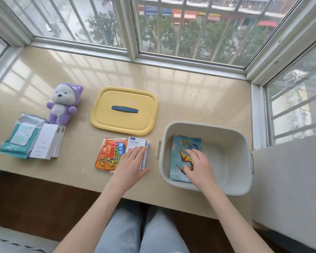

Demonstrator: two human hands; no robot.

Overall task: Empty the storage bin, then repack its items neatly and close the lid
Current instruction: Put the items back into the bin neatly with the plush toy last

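Home bay window point(171, 24), plush toy point(63, 105)

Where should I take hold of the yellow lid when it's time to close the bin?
Take the yellow lid by the blue handle across its middle, coming straight down from above. The lid lies flat on the sill, top side up, with nothing resting on it, so the raised bar is probably the easiest grip; its edges sit flush against the surface.

Soft daylight through the window point(171, 30), pale grid reflections on the sill point(117, 73) below it, wide-angle bending at edges
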